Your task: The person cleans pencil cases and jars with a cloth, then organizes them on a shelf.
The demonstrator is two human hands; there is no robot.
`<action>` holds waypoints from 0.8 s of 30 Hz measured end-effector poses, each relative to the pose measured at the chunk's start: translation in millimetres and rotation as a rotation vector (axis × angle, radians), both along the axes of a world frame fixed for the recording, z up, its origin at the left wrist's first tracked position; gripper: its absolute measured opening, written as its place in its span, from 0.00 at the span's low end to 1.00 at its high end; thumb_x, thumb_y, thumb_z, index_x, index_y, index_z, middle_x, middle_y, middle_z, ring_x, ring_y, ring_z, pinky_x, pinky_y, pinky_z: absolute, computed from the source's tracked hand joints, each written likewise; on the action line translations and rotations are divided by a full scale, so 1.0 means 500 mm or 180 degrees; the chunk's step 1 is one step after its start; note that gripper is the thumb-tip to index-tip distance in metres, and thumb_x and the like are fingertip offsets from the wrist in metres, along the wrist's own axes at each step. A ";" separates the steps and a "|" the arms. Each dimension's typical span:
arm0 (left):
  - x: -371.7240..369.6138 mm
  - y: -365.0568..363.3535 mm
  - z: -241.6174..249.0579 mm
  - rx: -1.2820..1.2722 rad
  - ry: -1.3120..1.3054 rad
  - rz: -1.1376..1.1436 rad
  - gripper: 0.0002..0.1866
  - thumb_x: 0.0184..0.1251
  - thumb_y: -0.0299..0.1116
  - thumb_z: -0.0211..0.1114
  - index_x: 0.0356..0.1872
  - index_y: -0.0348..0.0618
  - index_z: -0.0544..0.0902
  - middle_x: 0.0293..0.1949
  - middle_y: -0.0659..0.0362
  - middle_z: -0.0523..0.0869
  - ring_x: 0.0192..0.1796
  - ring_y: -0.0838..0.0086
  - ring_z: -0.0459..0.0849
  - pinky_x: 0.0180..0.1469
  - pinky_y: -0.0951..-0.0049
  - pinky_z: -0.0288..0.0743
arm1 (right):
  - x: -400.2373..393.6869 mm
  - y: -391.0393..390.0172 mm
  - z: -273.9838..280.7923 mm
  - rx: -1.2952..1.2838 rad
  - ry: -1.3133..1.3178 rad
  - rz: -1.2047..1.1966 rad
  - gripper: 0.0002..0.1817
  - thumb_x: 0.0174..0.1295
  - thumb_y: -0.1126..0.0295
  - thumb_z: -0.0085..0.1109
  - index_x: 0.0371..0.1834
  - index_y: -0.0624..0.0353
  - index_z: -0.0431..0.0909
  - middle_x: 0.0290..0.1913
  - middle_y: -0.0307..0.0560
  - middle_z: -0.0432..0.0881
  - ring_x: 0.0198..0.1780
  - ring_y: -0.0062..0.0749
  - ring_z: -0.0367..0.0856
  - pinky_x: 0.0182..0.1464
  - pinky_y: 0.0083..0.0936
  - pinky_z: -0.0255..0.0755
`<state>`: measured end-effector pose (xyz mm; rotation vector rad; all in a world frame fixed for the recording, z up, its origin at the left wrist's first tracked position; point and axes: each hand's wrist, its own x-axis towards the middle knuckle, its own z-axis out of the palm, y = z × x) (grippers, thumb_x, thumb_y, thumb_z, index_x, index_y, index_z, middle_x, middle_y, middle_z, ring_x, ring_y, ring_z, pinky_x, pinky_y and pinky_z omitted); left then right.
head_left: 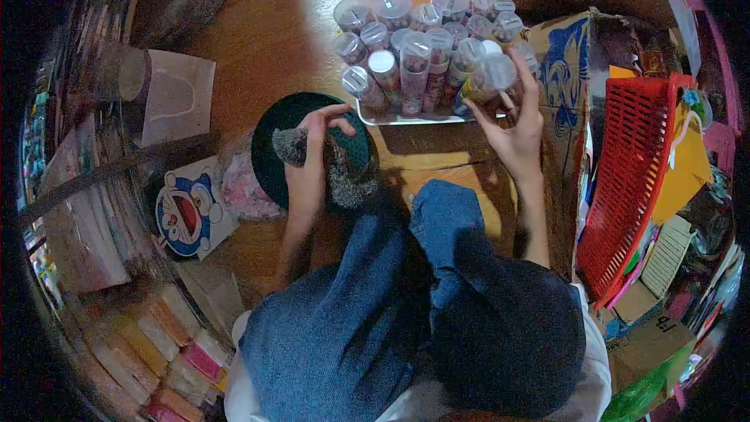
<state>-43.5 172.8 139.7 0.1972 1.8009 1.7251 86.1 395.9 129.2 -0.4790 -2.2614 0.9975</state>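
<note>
My left hand (314, 144) is closed on a grey, fuzzy cloth (351, 184), part of which sticks out on the hand's left side. Under it is a dark green round basin (269, 164). With thumb and fingers, my right hand (517, 126) grips a clear-capped plastic tube (498, 74) at the right end of a group of similar tubes. Several clear-lidded tubes (416, 70) with pinkish contents stand upright, packed in a white-rimmed tray (422, 119). One tube (383, 66) has a white cap. Whether the gripped tube still touches the tray is hidden.
A red perforated basket (629, 180) leans at right, beside a cardboard box (566, 70) with blue print. At left are a blue-and-white cartoon cat picture (187, 207), a pinkish bundle (248, 186) and racks of packaged goods (94, 195). Wooden floor (266, 39) lies behind the basin.
</note>
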 end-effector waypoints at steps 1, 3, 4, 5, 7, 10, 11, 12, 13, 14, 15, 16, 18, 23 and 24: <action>0.001 -0.004 -0.002 -0.0007 -0.0003 0.0009 0.20 0.76 0.42 0.44 0.49 0.35 0.78 0.31 0.63 0.80 0.28 0.86 0.72 0.31 0.86 0.66 | 0.002 -0.002 -0.023 -0.0007 -0.0003 0.0009 0.44 0.46 0.75 0.72 0.67 0.58 0.57 0.60 0.56 0.72 0.57 0.41 0.76 0.54 0.30 0.74; 0.003 -0.010 -0.005 -0.0049 0.0231 -0.0311 0.20 0.75 0.41 0.45 0.48 0.35 0.78 0.30 0.64 0.80 0.28 0.87 0.71 0.30 0.86 0.64 | 0.005 -0.007 -0.056 -0.0129 0.0147 -0.0147 0.41 0.47 0.76 0.71 0.66 0.62 0.58 0.62 0.58 0.68 0.58 0.42 0.75 0.51 0.30 0.75; 0.007 -0.011 -0.007 -0.0047 0.0229 -0.0306 0.20 0.75 0.41 0.45 0.48 0.35 0.78 0.30 0.64 0.80 0.28 0.87 0.71 0.30 0.86 0.64 | 0.007 -0.009 -0.061 -0.0126 0.0145 -0.0142 0.41 0.47 0.76 0.71 0.66 0.62 0.58 0.62 0.58 0.68 0.58 0.42 0.75 0.51 0.30 0.75; 0.010 -0.011 -0.008 0.0013 0.0139 -0.0315 0.19 0.75 0.41 0.46 0.48 0.35 0.78 0.30 0.64 0.80 0.28 0.87 0.71 0.30 0.86 0.64 | 0.010 -0.013 -0.064 0.0047 0.0073 -0.0414 0.40 0.48 0.77 0.70 0.65 0.64 0.59 0.61 0.59 0.68 0.55 0.42 0.76 0.49 0.30 0.75; 0.013 -0.009 -0.011 0.0078 0.0052 -0.0321 0.19 0.75 0.41 0.46 0.48 0.35 0.78 0.30 0.64 0.79 0.29 0.87 0.71 0.31 0.86 0.63 | 0.006 -0.014 -0.057 0.0227 0.0004 -0.0681 0.39 0.48 0.77 0.69 0.65 0.66 0.60 0.61 0.60 0.67 0.52 0.43 0.77 0.48 0.30 0.76; 0.010 -0.007 -0.011 0.0120 -0.0041 -0.0201 0.19 0.75 0.41 0.46 0.48 0.35 0.78 0.29 0.64 0.79 0.29 0.87 0.71 0.32 0.85 0.64 | -0.001 -0.009 -0.057 0.1505 0.0072 -0.0962 0.39 0.47 0.79 0.70 0.65 0.66 0.61 0.60 0.59 0.66 0.43 0.41 0.78 0.38 0.24 0.77; 0.009 -0.005 -0.006 0.0110 -0.0057 -0.0137 0.18 0.75 0.40 0.47 0.47 0.35 0.78 0.29 0.64 0.79 0.30 0.86 0.71 0.33 0.85 0.64 | -0.002 -0.007 -0.077 0.1201 0.0276 -0.0876 0.40 0.47 0.80 0.70 0.65 0.66 0.61 0.61 0.58 0.64 0.44 0.39 0.77 0.34 0.20 0.76; 0.009 -0.004 -0.003 0.0101 -0.0072 -0.0071 0.18 0.75 0.40 0.47 0.47 0.36 0.78 0.29 0.63 0.79 0.31 0.86 0.72 0.33 0.85 0.64 | -0.003 -0.005 -0.089 0.0898 0.0480 -0.0786 0.41 0.46 0.81 0.70 0.66 0.65 0.61 0.61 0.57 0.62 0.45 0.37 0.75 0.30 0.17 0.75; 0.008 -0.004 -0.004 0.0104 -0.0071 -0.0074 0.18 0.75 0.40 0.47 0.47 0.36 0.78 0.29 0.63 0.79 0.31 0.86 0.72 0.33 0.85 0.64 | -0.002 0.000 -0.095 0.0901 0.0481 -0.0788 0.41 0.46 0.81 0.70 0.66 0.65 0.61 0.61 0.57 0.62 0.45 0.37 0.75 0.30 0.17 0.75; 0.007 -0.005 -0.006 0.0074 -0.0093 -0.0101 0.18 0.75 0.40 0.47 0.47 0.36 0.78 0.29 0.63 0.79 0.31 0.86 0.72 0.34 0.85 0.65 | -0.001 0.006 -0.099 0.1009 0.0440 -0.0712 0.42 0.46 0.82 0.69 0.68 0.65 0.59 0.62 0.56 0.61 0.50 0.35 0.72 0.29 0.16 0.75; 0.006 -0.007 -0.008 0.0045 -0.0115 -0.0130 0.18 0.75 0.41 0.47 0.47 0.36 0.78 0.29 0.64 0.79 0.32 0.86 0.73 0.34 0.85 0.65 | -0.001 0.009 -0.097 0.1118 0.0400 -0.0638 0.44 0.47 0.84 0.68 0.69 0.65 0.56 0.63 0.54 0.60 0.55 0.32 0.68 0.28 0.15 0.75; 0.005 -0.009 -0.014 0.0050 -0.0109 -0.0136 0.18 0.75 0.41 0.47 0.47 0.36 0.78 0.29 0.64 0.79 0.32 0.86 0.73 0.34 0.85 0.65 | 0.000 0.007 -0.095 0.1123 0.0405 -0.0645 0.44 0.47 0.84 0.68 0.69 0.65 0.56 0.63 0.54 0.60 0.55 0.32 0.68 0.28 0.15 0.75; 0.004 -0.013 -0.031 0.0019 -0.0093 -0.0273 0.17 0.73 0.40 0.50 0.45 0.36 0.79 0.30 0.64 0.79 0.33 0.85 0.74 0.37 0.84 0.67 | 0.003 0.001 -0.084 0.0830 0.0381 -0.0648 0.42 0.46 0.83 0.70 0.67 0.66 0.60 0.62 0.52 0.62 0.56 0.32 0.68 0.38 0.21 0.77; -0.109 -0.015 -0.143 -0.0962 0.0818 0.0981 0.17 0.65 0.44 0.62 0.37 0.38 0.82 0.30 0.63 0.82 0.33 0.79 0.77 0.40 0.77 0.71 | 0.070 0.056 -0.060 0.0992 0.0605 -0.1070 0.29 0.56 0.79 0.61 0.62 0.65 0.66 0.58 0.53 0.69 0.57 0.36 0.70 0.52 0.28 0.72; -0.136 -0.003 -0.171 -0.0960 0.0822 0.0984 0.17 0.65 0.44 0.62 0.37 0.38 0.82 0.30 0.63 0.82 0.33 0.79 0.77 0.40 0.77 0.71 | 0.075 0.065 -0.054 0.0421 0.0621 -0.1277 0.26 0.58 0.77 0.59 0.62 0.65 0.67 0.56 0.54 0.73 0.56 0.40 0.72 0.56 0.30 0.69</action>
